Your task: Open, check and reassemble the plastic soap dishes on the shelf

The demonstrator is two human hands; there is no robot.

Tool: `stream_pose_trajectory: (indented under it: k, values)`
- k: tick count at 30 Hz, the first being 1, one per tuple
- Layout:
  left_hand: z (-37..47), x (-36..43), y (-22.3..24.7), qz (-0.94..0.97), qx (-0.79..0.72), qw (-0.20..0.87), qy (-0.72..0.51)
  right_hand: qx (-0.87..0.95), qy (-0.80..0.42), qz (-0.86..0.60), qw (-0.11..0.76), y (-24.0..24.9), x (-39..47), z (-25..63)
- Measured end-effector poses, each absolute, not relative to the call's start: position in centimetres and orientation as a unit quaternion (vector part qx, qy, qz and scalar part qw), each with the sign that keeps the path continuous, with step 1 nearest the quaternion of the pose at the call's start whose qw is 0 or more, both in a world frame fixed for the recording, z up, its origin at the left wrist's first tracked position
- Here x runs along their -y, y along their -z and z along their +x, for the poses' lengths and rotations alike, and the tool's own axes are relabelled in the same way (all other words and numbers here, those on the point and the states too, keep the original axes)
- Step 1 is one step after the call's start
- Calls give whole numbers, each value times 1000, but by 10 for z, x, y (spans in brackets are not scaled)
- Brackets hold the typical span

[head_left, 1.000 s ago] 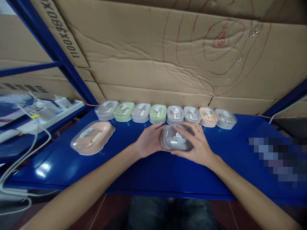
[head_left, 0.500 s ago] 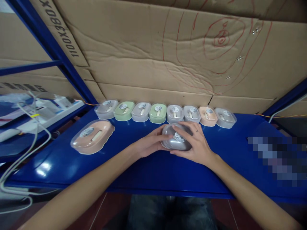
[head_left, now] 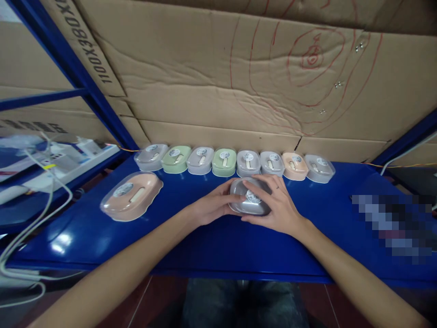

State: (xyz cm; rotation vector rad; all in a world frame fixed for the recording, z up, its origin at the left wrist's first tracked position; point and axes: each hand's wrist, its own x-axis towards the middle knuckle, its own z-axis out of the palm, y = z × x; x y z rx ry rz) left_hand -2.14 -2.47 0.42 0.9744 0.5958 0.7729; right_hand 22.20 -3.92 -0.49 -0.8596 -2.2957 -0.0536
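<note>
Between my two hands is a grey lidded plastic box with a clear cover and a round printed label. My left hand grips its left side, the thumb lying over the cover. From the right, my right hand wraps round the box, with a finger across the top near the label. The box's underside is hidden, so I cannot tell whether it touches the blue table. To the left, apart from both hands, lies a peach lidded box with a pale bar under its clear cover.
Along the back edge stands a row of similar boxes, among them a green box and a peach one. Behind them rises a cardboard wall. White cables hang at left. A pixelated patch covers something at right.
Both hands keep nearly the same hold on the grey box, which looks tilted very slightly differently. The view has shifted a little. The other boxes stay in place.
</note>
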Motion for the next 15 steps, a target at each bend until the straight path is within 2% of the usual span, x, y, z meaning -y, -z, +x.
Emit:
stream_pose_trajectory:
  k: [2,5,9,12,15]
  values:
    - [-22,23,-3,449,-266,774,-358,875,2,-335,350,4,40,222]
    - [-25,20,-2,452,-254,775,-363,833,-58,-362,413,4,38,224]
    - [-31,17,-4,465,-257,760,-374,730,-250,-403,492,5,30,230]
    - [-35,15,-5,474,-268,751,-374,666,-423,-404,463,6,23,234]
    - [-37,13,-4,482,-276,745,-369,624,-511,-401,434,8,21,235]
